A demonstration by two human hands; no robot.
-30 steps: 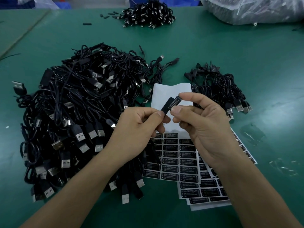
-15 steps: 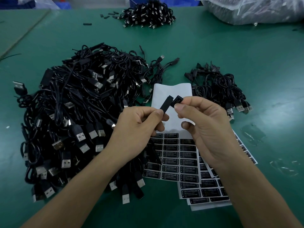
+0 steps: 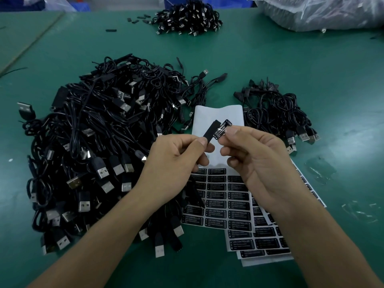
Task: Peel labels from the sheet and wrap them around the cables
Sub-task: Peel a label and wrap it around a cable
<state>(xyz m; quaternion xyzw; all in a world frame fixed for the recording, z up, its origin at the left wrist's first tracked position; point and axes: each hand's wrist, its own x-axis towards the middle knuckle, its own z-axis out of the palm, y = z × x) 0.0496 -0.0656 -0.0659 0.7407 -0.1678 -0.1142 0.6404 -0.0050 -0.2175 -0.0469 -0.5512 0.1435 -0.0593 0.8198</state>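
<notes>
Left hand: my view has the left hand (image 3: 176, 161) raised over the label sheet, thumb and forefinger pinching the lower end of a flat black cable piece (image 3: 211, 129), the other fingers curled under.
Right hand: the right hand (image 3: 255, 161) pinches a peeled label (image 3: 222, 128) by its near end between thumb and forefinger.
Cable piece: it tilts up and to the right out of the left fingertips, above the bare white part of the sheet.
Label: black with white print reading LED CONTROLLER, held just beside the cable piece. Its left edge seems to meet the piece, but I cannot tell whether it is stuck on.
Top sheet (image 3: 218, 113): it lies flat on the table. Its far part is white backing with no labels and its near part holds rows of black labels, partly under both hands.
Other sheets (image 3: 268, 246): a fanned stack under the top one, showing at the near right.
Large heap of cables (image 3: 93, 142): black USB leads to the left of the sheets, some plugs lying over the sheet's left edge.
Small bundle of cables (image 3: 276, 115): just right of the sheet's far end.
Far pile (image 3: 187, 17): more black leads at the table's far edge, well apart from the hands.
Plastic bag (image 3: 322, 11): at the far right corner.
Table (image 3: 311, 59): a green mat surface.
</notes>
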